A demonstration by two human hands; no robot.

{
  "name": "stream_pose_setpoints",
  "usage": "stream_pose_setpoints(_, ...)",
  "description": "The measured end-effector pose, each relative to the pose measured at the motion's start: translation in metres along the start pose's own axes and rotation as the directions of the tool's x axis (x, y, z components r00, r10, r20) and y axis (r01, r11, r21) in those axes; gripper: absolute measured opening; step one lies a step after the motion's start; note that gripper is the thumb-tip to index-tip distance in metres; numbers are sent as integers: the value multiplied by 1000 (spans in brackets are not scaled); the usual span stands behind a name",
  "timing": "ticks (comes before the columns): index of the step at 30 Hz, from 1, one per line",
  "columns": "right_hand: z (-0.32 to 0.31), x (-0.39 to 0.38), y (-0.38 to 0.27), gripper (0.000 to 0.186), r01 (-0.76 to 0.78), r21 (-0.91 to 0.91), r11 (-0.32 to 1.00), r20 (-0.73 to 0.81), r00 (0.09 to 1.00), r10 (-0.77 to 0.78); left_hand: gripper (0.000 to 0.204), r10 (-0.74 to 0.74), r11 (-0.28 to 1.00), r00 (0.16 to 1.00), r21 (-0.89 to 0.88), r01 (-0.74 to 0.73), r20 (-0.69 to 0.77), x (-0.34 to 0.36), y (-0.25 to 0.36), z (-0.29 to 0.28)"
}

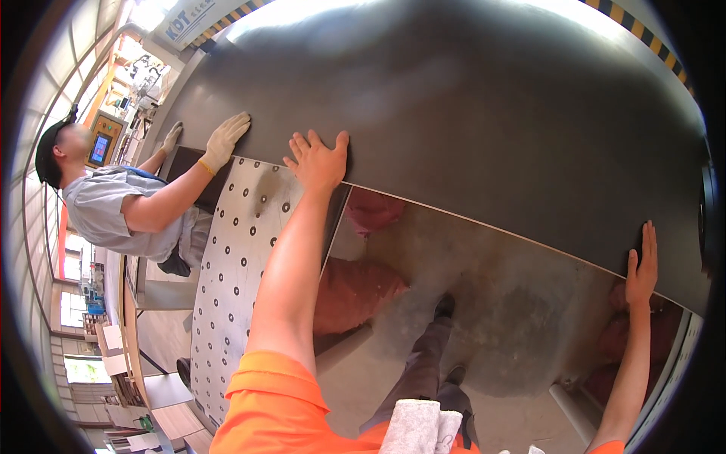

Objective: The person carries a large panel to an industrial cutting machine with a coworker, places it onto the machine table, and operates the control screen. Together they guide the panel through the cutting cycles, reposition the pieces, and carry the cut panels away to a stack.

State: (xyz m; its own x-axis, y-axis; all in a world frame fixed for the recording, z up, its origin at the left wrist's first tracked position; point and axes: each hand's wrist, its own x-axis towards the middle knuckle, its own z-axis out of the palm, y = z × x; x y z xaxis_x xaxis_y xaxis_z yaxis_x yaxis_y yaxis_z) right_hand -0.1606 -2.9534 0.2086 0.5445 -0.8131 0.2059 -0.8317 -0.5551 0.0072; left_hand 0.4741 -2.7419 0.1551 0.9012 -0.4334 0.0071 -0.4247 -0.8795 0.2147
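Observation:
A large dark grey panel [484, 113] spans the upper part of the head view. My left hand [318, 159] rests on its near edge with fingers spread, beside a perforated metal table [242, 250] dotted with round fittings. Farther right, my right hand [641, 265] lies along the same edge, fingers stretched out and pointing away from me. Neither hand is wrapped round anything. At the left, a co-worker's gloved hands [227, 140] also touch the panel.
The co-worker [128, 197] stands to my left by a control screen [101, 147]. Striped edging [643, 34] borders the machine. Below the panel's edge show the concrete floor [514, 340], red bundles [355, 295] and my feet. Pale folded cloth [412, 427] hangs at my waist.

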Motion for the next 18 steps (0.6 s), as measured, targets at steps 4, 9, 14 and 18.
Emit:
stream_pose_setpoints(4,7,17,5,54,-2,2,1000,2,1000,2,89,3,1000,1000,-14,-3,-9,12,9,5)
stream_pose_setpoints(9,10,31,10,54,24,-23,999,-18,1000,-25,88,0,1000,1000,-26,0,-17,23,15,10)
stream_pose_setpoints(14,16,41,12,53,29,-21,999,-24,999,-29,88,-6,1000,1000,-26,5,-20,30,18,11)
stream_pose_setpoints(18,20,49,15,52,16,-31,999,-28,999,-16,88,-11,1000,1000,-25,11,-16,34,22,9)
